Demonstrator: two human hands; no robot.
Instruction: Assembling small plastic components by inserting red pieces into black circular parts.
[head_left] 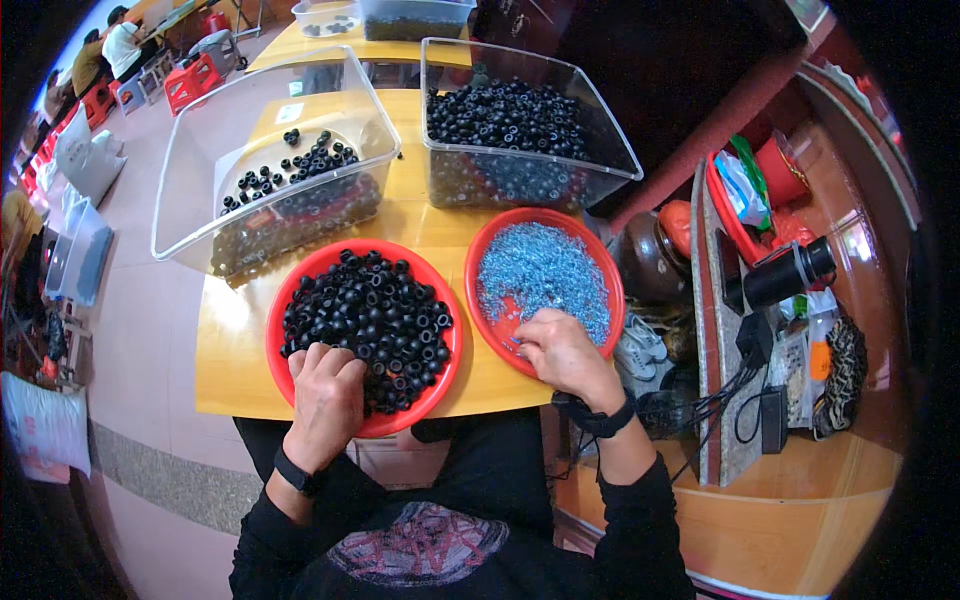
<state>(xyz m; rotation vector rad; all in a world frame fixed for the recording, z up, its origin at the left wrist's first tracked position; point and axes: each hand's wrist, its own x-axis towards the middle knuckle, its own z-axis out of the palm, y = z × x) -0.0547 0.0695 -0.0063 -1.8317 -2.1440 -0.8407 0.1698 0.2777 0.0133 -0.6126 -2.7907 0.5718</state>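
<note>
From my remote seat I saw the left hand (325, 392) lying knuckles-up in the left red dish (290, 290), at the dish's seven o'clock, fingers curled down into the heap of black rings (375, 315). Whether it pinched a ring I could not tell; the fingertips were buried. The right hand (562, 352) rested at six o'clock of the right red dish (480, 262), fingertips bent into the pile of small blue-grey screws (545, 270); its pinch was hidden as well.

Both dishes sat near the table's (235, 370) front edge, the left one overhanging it slightly, I judged. A downward press from the left wrist could tip that dish and spill rings into the lap. The rings were heaped up to the rim near five o'clock, so a sweep of the fingers could roll some off. The screws were tiny and loose; a hasty scoop could flick several over the rim towards three o'clock, where the clutter of cables (735, 400) would swallow them.

The rings lay every way, holes mostly upward, with no long axis to speak of. The screws pointed at random; single ones were too small to read.
</note>
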